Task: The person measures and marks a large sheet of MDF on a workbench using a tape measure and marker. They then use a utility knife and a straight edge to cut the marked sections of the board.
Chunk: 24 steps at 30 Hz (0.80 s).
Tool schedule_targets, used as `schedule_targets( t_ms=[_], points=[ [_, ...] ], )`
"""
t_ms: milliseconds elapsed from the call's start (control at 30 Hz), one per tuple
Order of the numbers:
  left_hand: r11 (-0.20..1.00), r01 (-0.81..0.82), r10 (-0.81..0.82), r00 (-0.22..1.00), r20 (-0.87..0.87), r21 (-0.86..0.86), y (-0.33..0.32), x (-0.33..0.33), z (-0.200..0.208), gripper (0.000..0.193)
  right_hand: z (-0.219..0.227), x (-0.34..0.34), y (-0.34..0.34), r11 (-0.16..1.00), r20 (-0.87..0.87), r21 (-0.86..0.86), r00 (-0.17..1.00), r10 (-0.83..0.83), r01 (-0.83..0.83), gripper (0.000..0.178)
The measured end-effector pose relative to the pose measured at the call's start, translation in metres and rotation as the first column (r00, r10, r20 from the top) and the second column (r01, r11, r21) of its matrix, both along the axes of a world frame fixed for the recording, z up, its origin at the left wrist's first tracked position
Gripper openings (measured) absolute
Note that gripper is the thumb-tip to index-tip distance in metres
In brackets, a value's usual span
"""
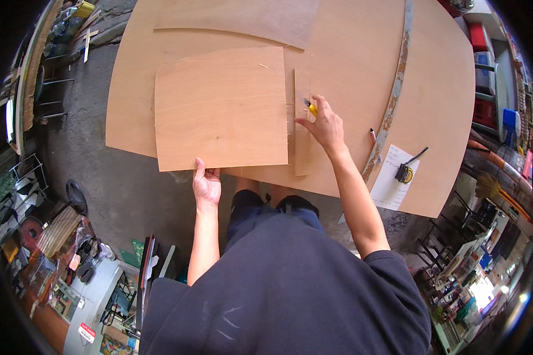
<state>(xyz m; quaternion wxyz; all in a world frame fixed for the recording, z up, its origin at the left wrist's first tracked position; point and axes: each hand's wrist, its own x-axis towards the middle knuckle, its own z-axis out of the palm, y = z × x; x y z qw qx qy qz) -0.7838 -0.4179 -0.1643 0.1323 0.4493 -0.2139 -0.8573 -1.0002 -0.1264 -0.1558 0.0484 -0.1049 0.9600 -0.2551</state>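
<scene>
A squarish sheet of thin plywood [219,109] lies over a larger plywood panel [349,77], its near edge sticking out past the panel's edge. My left hand [207,186] grips that near edge, thumb on top and fingers underneath. To the right of the sheet is a narrow plywood strip [302,151]. Above the strip, my right hand [327,125] has a yellow utility knife [312,109] in its curled fingers, the tip toward the sheet. Thumb and forefinger are apart, and the hand hides most of the knife. Thin splinters lie along the sheet's right edge.
Another plywood piece [237,21] lies at the far side. Right of my hand are a long worn metal straightedge [394,94], a pen [372,135], a written paper sheet [388,189] and a tape measure [404,173]. Cluttered shelves and a broom [487,185] line the right.
</scene>
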Motion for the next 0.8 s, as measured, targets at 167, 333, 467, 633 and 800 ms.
schedule_targets(
  t_ms=[167, 333, 467, 633, 800],
  points=[
    [1.000, 0.010, -0.010, 1.000, -0.011, -0.021, 0.005, -0.011, -0.002, 0.028, -0.021, -0.007, 0.017, 0.950, -0.047, -0.036, 0.949, -0.311, 0.310, 0.058],
    [0.999, 0.029, -0.030, 0.999, -0.014, -0.018, 0.004, -0.007, -0.009, 0.029, -0.003, -0.011, -0.002, 0.982, -0.035, -0.012, 0.982, -0.186, 0.186, 0.051],
    [0.999, -0.023, 0.023, 1.000, -0.001, -0.024, 0.008, -0.009, -0.008, 0.032, -0.015, -0.014, 0.004, 0.955, -0.007, -0.080, 0.957, -0.288, 0.287, 0.053],
    [0.999, 0.021, -0.021, 1.000, -0.006, -0.035, 0.006, -0.012, -0.006, 0.032, -0.007, -0.025, -0.006, 0.983, -0.048, -0.006, 0.982, -0.185, 0.185, 0.047],
    [0.999, 0.022, -0.022, 1.000, -0.003, -0.034, 0.006, -0.013, -0.008, 0.032, -0.018, -0.030, 0.014, 0.957, -0.091, -0.073, 0.953, -0.287, 0.281, 0.050]
  ],
)
